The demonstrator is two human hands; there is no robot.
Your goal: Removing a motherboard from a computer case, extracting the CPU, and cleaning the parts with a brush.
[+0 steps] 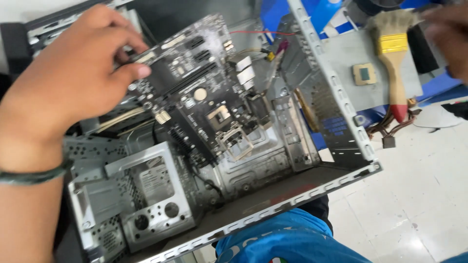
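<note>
Head view looks down into an open grey computer case lying on its side, side panel off, and everything else is placed against it. Inside the case, tilted up off its mounting tray, sits a black motherboard; its processor socket stands open and bare, so the board looks already unfastened and partly lifted, though not yet clear of the case. At the case's upper left corner the left hand pinches the board's top edge, thumb and fingers clamped on it. Beyond the case's right wall, on a grey panel, lie a wooden-handled brush and a small square processor chip. The right hand shows blurred at the far right above the brush; I cannot tell its grip.
</note>
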